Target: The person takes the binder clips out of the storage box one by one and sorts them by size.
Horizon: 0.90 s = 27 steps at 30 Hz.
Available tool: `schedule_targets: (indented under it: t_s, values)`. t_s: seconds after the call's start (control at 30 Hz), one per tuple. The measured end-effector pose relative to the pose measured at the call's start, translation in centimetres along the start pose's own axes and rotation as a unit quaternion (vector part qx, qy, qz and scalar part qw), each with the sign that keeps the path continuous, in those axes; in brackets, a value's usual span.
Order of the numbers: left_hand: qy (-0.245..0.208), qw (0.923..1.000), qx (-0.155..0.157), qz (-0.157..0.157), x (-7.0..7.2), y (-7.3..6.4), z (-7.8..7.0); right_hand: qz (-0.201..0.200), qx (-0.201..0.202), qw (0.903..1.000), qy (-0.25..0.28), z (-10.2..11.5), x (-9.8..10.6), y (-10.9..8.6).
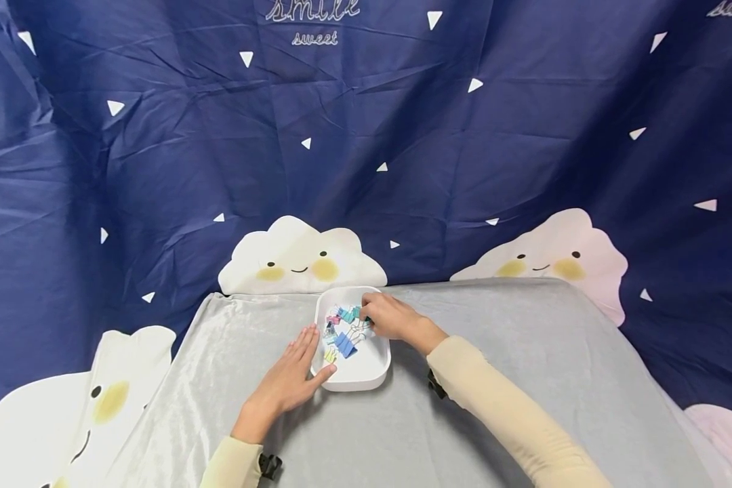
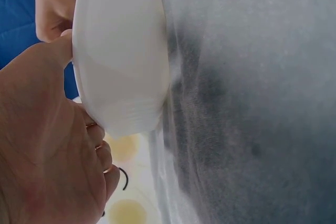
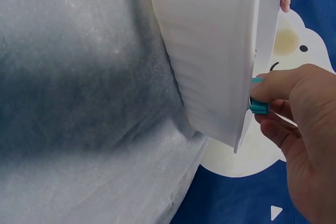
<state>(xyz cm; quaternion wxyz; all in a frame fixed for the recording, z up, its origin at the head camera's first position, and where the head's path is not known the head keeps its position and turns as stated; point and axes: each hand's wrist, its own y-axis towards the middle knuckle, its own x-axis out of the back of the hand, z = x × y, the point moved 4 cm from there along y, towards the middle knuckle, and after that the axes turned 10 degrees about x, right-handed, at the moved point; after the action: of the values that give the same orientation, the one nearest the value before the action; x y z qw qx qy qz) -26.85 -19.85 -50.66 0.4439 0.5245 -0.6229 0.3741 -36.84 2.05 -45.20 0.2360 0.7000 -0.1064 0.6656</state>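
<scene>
A white plastic container stands on the grey cloth, with several colored binder clips inside. Among them are a large blue binder clip, a small yellow binder clip, a pink one and a teal one. My left hand rests along the container's left rim, fingers straight and thumb over the near left corner. Over the far right side of the rim, my right hand pinches a teal binder clip between thumb and fingers.
Grey velvety cloth covers the table around the container. Right behind the table's far edge hangs a navy curtain printed with clouds and triangles. Dark wrist devices sit under both sleeves.
</scene>
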Motion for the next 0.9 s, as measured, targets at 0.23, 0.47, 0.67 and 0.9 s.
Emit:
schedule_targets:
  t_s: [0.23, 0.47, 0.67, 0.9]
  values:
    - [0.001, 1.0, -0.001, 0.001, 0.0, 0.1, 0.1, 0.007, -0.003, 0.9997, -0.022, 0.6, 0.2, 0.2]
    - [-0.003, 1.0, -0.005, -0.005, 0.0, 0.0, 0.0, 0.015, 0.04, 0.985, -0.167, 1.8, -0.1, 0.7]
    - [-0.002, 1.0, -0.005, -0.002, 0.0, -0.1, -0.1, -0.008, 0.03, 0.981, -0.191, 1.7, 0.4, 0.7]
    - [0.001, 1.0, -0.003, -0.003, 0.0, 0.0, -0.1, -0.053, 0.026, 0.9801, -0.19, 1.4, 1.3, 0.5]
